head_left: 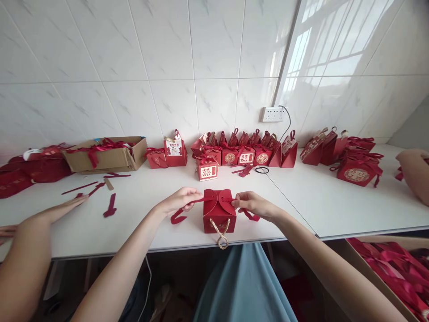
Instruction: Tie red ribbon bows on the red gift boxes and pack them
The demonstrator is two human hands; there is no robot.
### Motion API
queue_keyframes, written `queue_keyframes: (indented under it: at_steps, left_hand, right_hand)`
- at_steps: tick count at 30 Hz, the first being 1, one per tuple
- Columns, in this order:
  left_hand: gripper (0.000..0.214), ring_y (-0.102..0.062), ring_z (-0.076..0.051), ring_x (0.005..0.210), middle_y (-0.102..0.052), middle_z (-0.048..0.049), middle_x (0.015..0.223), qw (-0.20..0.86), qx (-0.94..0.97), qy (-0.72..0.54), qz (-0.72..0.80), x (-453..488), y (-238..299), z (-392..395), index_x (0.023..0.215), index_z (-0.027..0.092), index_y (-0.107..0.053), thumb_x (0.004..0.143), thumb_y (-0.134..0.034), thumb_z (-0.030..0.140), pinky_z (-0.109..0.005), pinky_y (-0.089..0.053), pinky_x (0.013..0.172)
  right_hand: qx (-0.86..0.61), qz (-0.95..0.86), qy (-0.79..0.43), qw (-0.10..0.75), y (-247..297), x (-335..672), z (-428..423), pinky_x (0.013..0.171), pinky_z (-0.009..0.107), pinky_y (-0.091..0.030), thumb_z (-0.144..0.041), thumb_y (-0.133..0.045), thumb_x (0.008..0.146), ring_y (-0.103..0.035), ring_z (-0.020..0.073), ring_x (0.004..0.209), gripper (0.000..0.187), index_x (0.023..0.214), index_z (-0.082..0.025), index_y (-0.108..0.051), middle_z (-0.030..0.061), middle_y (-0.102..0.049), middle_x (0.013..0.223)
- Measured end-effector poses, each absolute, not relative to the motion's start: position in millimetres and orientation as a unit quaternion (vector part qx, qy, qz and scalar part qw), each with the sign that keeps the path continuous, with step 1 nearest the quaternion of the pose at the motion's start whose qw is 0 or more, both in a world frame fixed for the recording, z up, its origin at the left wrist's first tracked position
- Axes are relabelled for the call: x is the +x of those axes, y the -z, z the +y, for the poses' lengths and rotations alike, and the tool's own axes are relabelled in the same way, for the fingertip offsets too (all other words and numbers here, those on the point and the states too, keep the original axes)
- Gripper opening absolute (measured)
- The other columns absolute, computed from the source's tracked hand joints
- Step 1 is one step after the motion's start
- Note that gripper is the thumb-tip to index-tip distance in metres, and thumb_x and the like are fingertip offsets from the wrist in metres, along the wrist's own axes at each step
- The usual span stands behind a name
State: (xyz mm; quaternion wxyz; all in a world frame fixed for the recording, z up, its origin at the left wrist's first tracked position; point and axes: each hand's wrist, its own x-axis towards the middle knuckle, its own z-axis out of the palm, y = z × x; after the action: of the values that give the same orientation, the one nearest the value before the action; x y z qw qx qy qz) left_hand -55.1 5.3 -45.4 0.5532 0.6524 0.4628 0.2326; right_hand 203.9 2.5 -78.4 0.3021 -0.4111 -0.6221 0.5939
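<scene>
A red gift box [218, 219] with curved top flaps stands upright near the table's front edge. A twisted beige rope handle [219, 232] hangs down its front. Red ribbon [178, 218] runs through holes in the flaps and out to both sides. On the left, my left hand [182, 200] is closed on one ribbon end, which it holds out from the box, with a loose tail curling on the table. At the box's right side my right hand [253, 204] pinches the other end close to the flap, and its tail droops beneath the fingers.
Several finished red boxes [230, 156] line the wall, with more boxes [358, 167] at the right. A cardboard carton [103, 158] of ribbons stands back left. Ribbon strips [110, 206] lie near a co-worker's hand [72, 203]. Another person's arm [414, 174] reaches in at right. A ribbon-filled carton [395, 268] sits below.
</scene>
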Motion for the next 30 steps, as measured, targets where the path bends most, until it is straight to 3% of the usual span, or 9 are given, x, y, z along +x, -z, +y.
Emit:
queue_keyframes:
  at_steps: [5, 14, 23, 30]
  left_hand:
    - [0.035, -0.035, -0.008, 0.045, -0.040, 0.0055, 0.047, 0.522, 0.692, -0.198, 0.458, -61, 49, 3, 0.065, 0.018, -0.050, 0.075, -0.058, 0.050, -0.023, -0.028, 0.046]
    - [0.034, -0.039, -0.008, 0.043, -0.045, 0.0046, 0.050, 0.512, 0.680, -0.234, 0.470, -55, 44, 1, 0.066, 0.018, -0.050, 0.075, -0.059, 0.049, -0.022, -0.027, 0.044]
    - [0.039, -0.042, -0.009, 0.047, -0.047, 0.0026, 0.056, 0.492, 0.692, -0.214, 0.482, -56, 50, 6, 0.065, 0.017, -0.049, 0.074, -0.057, 0.054, -0.022, -0.029, 0.044]
    - [0.039, -0.040, -0.009, 0.047, -0.043, 0.0037, 0.050, 0.488, 0.698, -0.229, 0.473, -58, 48, 4, 0.059, 0.018, -0.046, 0.074, -0.059, 0.052, -0.023, -0.030, 0.046]
  right_hand:
    - [-0.403, -0.555, -0.649, 0.329, 71, 204, -4, 0.040, 0.020, -0.024, -0.040, -0.076, 0.059, -0.039, 0.0063, 0.042, 0.036, 0.061, -0.019, -0.047, -0.0055, -0.049, 0.047]
    - [-0.380, -0.539, -0.658, 0.363, 58, 216, -6, 0.047, 0.023, -0.027, -0.039, -0.076, 0.066, -0.024, 0.0042, 0.044, 0.031, 0.064, -0.015, -0.056, -0.0098, -0.030, 0.047]
    - [-0.312, -0.487, -0.699, 0.421, 53, 236, -3, 0.043, 0.022, -0.019, -0.037, -0.076, 0.069, -0.007, 0.0035, 0.043, 0.047, 0.055, -0.020, -0.034, -0.0124, -0.015, 0.047]
    - [-0.313, -0.447, -0.691, 0.474, 53, 245, -3, 0.040, 0.022, -0.018, -0.040, -0.072, 0.069, -0.005, 0.0044, 0.042, 0.051, 0.056, -0.022, -0.026, -0.0115, -0.009, 0.048]
